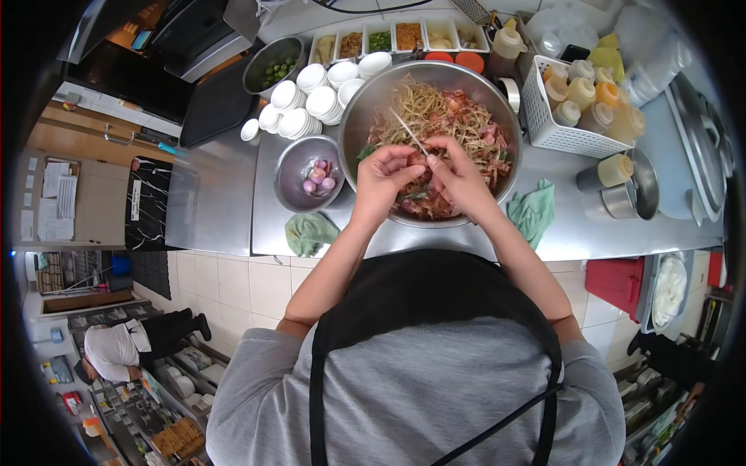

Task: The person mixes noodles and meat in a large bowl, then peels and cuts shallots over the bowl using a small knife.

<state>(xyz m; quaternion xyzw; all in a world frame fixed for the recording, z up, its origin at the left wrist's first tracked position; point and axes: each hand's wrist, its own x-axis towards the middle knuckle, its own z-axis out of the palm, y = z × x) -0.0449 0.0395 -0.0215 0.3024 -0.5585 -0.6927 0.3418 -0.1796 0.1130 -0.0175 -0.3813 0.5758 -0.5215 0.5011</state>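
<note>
Over a large steel bowl [507, 175], both my hands are close together. My right hand [458, 175] is closed on a small knife [407, 130], its thin blade pointing up and to the left. Pinched in the fingers of my left hand [384, 180] is a small reddish-brown piece that looks like a shallot [417, 159], partly hidden by the fingers. Pale stringy scraps [420, 101] and reddish, papery peelings [491, 140] fill the large bowl. To its left stands a smaller steel bowl [289, 190] with several peeled purple shallots [317, 180] in it.
Stacked white cups [299, 123] and a pot of green fruit [252, 74] stand behind left. Trays of toppings [379, 40] line the back. A white basket [563, 136] of squeeze bottles is at right. Green cloths [531, 211] flank the bowl. Another person [116, 349] is at far left.
</note>
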